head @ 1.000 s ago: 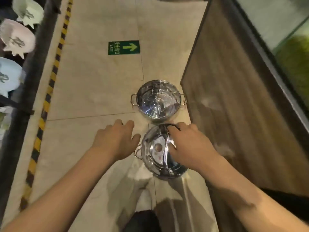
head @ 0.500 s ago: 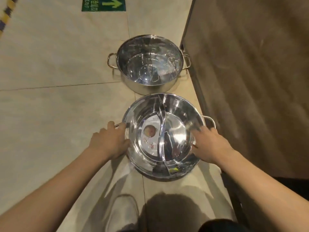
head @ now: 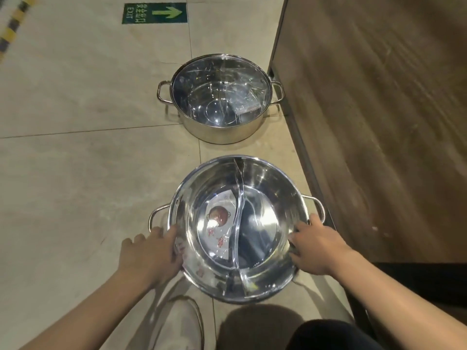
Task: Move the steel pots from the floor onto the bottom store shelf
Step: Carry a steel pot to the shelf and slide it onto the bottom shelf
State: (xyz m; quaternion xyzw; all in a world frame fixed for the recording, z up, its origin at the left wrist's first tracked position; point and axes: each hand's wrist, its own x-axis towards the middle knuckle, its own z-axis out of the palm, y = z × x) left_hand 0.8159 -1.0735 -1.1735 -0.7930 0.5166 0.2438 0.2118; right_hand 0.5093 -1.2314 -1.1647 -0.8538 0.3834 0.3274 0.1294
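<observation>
Open floor [head: 75, 173] left of near pot [head: 265, 188]; far pot [head: 219, 127] ahead; wood panel [head: 379, 122] close right.

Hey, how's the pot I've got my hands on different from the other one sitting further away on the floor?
The near pot is gripped at its rim by the left hand and right hand; the far pot stands untouched. The near pot has a curved divider and a printed label inside; the far pot holds clear plastic wrapping. Both are shiny steel with two loop side handles.
</observation>
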